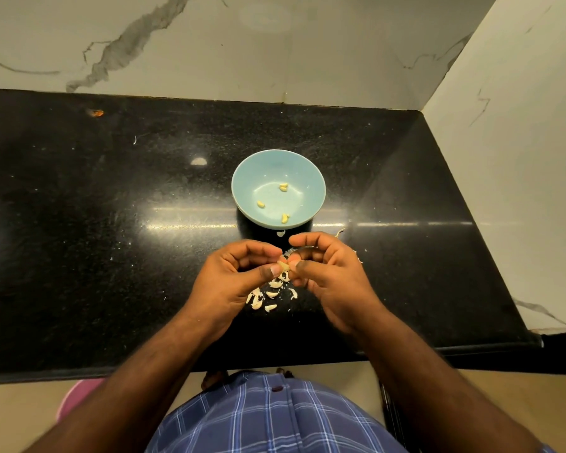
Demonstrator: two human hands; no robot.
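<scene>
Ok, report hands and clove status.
Left hand and right hand both pinching one garlic clove, above the garlic pile. Blue bowl beyond holds a few peeled cloves. Nothing in the way.

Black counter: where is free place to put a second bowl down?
Free: the counter left of the blue bowl, and between bowl and right wall. Crowded: before the bowl, where left hand and right hand pinch a clove over garlic pieces.

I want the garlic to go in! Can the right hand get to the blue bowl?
Probably yes. The blue bowl stands open just beyond the right hand, nothing tall between them. That hand and the left hand pinch a garlic clove.
</scene>
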